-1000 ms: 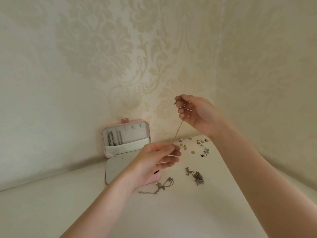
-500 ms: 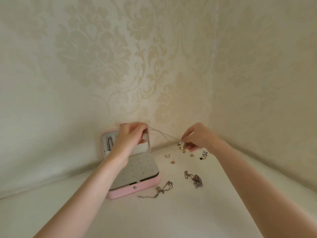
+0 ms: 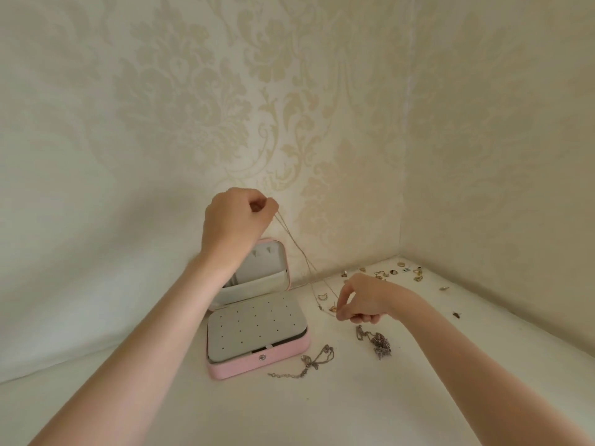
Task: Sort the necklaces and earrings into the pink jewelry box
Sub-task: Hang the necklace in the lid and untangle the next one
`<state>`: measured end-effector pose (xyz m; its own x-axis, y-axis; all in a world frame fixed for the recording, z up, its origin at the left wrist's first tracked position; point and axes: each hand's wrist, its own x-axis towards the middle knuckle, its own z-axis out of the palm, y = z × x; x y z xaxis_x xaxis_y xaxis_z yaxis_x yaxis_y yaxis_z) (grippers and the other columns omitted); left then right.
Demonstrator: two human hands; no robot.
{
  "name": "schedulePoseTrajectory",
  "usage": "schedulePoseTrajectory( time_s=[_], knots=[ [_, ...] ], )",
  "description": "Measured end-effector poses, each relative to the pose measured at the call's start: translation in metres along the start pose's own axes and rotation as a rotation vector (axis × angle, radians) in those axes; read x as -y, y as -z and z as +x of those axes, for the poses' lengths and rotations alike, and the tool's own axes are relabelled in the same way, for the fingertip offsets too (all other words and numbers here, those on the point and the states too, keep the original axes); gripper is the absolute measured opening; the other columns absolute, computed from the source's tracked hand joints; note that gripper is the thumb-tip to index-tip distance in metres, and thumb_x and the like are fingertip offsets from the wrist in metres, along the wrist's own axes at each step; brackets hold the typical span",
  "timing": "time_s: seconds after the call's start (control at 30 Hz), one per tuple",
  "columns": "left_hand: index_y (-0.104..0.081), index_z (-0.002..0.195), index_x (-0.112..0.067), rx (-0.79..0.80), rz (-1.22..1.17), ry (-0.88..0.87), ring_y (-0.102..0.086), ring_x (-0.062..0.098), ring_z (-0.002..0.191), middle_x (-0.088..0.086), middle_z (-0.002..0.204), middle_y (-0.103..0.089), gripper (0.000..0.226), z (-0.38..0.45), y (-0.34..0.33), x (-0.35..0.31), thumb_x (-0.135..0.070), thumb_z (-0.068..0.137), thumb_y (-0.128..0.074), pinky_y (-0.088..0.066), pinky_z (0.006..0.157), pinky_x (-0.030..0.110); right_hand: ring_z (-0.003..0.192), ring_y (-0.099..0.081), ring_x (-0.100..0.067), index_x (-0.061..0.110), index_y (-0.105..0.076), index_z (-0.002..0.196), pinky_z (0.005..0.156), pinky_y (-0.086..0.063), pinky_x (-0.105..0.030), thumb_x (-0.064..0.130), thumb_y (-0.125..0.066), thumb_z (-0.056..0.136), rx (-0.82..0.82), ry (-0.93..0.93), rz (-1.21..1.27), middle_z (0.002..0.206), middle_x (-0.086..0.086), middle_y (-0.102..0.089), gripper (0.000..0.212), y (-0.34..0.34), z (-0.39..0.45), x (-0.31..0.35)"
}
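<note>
From the head camera, your left hand [image 3: 236,220] is raised above the lid of the open pink jewelry box [image 3: 257,320], its fingers curled and pinching the upper end of a thin gold chain necklace [image 3: 297,249]. The chain runs slack down and to the right to your right hand [image 3: 360,302], which pinches its lower end between thumb and fingertips just above the white tabletop [image 3: 322,413]. So the necklace hangs in the air between your two hands, beside the box's right edge and not yet inside it.

This chain looks very light, limp and fine; I judge it will tangle or kink easily and slip through a loose pinch. Hold it near each end, as you do, keep it lightly taut, and lower it toward the small hooks [image 3: 262,252] inside the upright lid, where it seems meant to hang.

The box's grey perforated earring panel [image 3: 254,326] lies flat in the base. In front of the box lies a silver bow-pendant necklace [image 3: 309,365], and right of it a bunched silver necklace [image 3: 376,342]. A scatter of small gold earrings [image 3: 391,272] sits near the wall corner, well apart from the box.

I can read no brand, label or writing anywhere; only a small round snap shows on the box's front.
</note>
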<state>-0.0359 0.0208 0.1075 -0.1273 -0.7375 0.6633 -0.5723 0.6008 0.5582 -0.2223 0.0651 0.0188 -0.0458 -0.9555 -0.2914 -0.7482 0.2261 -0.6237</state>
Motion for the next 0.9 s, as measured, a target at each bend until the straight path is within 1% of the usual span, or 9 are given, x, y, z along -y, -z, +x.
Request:
schedulePoseTrajectory(
  time_s=[0.1,0.2,0.3,0.37,0.47,0.6,0.67,0.77,0.9],
  knots=[
    [-0.070,0.073,-0.006,-0.054,0.124,-0.122,-0.060,0.029,0.058,0.009,0.069,-0.069,0.031,0.004,0.007,-0.010,-0.026,0.088,-0.051,-0.051,0.063,0.034,0.045,-0.037,-0.010,0.007,-0.061,0.087,0.040,-0.031,-0.015,0.010,-0.059,0.086,-0.093,0.003,-0.071,0.055,0.001,-0.050,0.003,-0.002,0.006,0.006],
    [-0.070,0.072,-0.006,-0.068,0.082,-0.136,-0.062,0.027,0.055,0.009,0.063,-0.066,0.031,0.007,0.012,-0.018,-0.025,0.089,-0.052,-0.050,0.066,0.032,0.046,-0.038,-0.011,0.007,-0.060,0.086,0.040,-0.031,-0.015,0.011,-0.059,0.087,-0.089,0.017,-0.045,0.056,0.000,-0.050,0.004,-0.005,0.007,0.011],
    [-0.068,0.066,-0.013,-0.014,-0.020,-0.057,-0.054,0.008,0.039,-0.001,0.057,-0.062,0.027,0.007,0.011,-0.020,-0.022,0.087,-0.054,-0.046,0.052,0.018,0.047,-0.048,-0.010,0.007,-0.059,0.087,0.041,-0.041,-0.015,0.019,-0.060,0.089,-0.036,0.015,-0.040,0.061,-0.001,-0.058,0.012,-0.003,0.006,0.015],
    [-0.067,0.064,-0.015,0.072,-0.020,-0.021,-0.050,0.005,0.035,-0.004,0.055,-0.060,0.026,0.006,0.009,-0.018,-0.023,0.087,-0.056,-0.042,0.043,0.013,0.051,-0.052,-0.010,0.009,-0.059,0.083,0.044,-0.044,-0.015,0.019,-0.057,0.091,-0.095,0.050,-0.038,0.068,-0.002,-0.063,0.013,0.004,0.005,0.021],
    [-0.069,0.067,-0.015,0.190,0.087,-0.045,-0.054,0.013,0.041,0.004,0.060,-0.065,0.026,0.000,0.004,-0.015,-0.026,0.087,-0.055,-0.046,0.048,0.021,0.054,-0.052,-0.010,0.006,-0.064,0.087,0.046,-0.043,-0.016,0.013,-0.054,0.091,-0.254,0.219,0.210,0.077,-0.004,-0.067,0.012,0.019,-0.004,0.041],
    [-0.070,0.072,-0.014,0.198,0.167,-0.082,-0.062,0.019,0.052,0.004,0.065,-0.068,0.029,-0.003,0.007,-0.012,-0.029,0.089,-0.052,-0.050,0.061,0.029,0.065,-0.058,-0.009,0.005,-0.067,0.102,0.055,-0.046,-0.018,0.009,-0.058,0.089,-0.095,0.527,0.570,0.094,-0.013,-0.071,0.017,0.033,-0.028,0.079],
    [-0.069,0.072,-0.013,0.171,0.182,-0.105,-0.064,0.020,0.055,0.004,0.064,-0.068,0.029,-0.002,0.014,-0.012,-0.028,0.089,-0.051,-0.054,0.063,0.033,0.063,-0.058,-0.009,0.006,-0.066,0.103,0.055,-0.046,-0.018,0.006,-0.061,0.086,-0.066,0.563,0.536,0.086,-0.013,-0.070,0.017,0.032,-0.032,0.093],
    [-0.068,0.072,-0.010,0.147,0.212,-0.151,-0.064,0.025,0.057,0.008,0.064,-0.067,0.030,0.001,0.023,-0.010,-0.027,0.089,-0.050,-0.054,0.065,0.039,0.052,-0.054,-0.010,0.001,-0.066,0.095,0.049,-0.044,-0.016,0.004,-0.062,0.085,-0.199,0.578,0.508,0.067,-0.009,-0.064,0.011,0.027,-0.028,0.106],
    [-0.067,0.070,-0.009,0.146,0.283,-0.142,-0.064,0.023,0.054,0.009,0.065,-0.068,0.031,0.008,0.035,-0.004,-0.027,0.090,-0.050,-0.054,0.063,0.034,0.046,-0.057,-0.009,0.002,-0.066,0.082,0.047,-0.045,-0.015,0.001,-0.062,0.084,-0.234,0.565,0.346,0.065,-0.010,-0.068,0.005,0.022,-0.021,0.110]
  ],
)
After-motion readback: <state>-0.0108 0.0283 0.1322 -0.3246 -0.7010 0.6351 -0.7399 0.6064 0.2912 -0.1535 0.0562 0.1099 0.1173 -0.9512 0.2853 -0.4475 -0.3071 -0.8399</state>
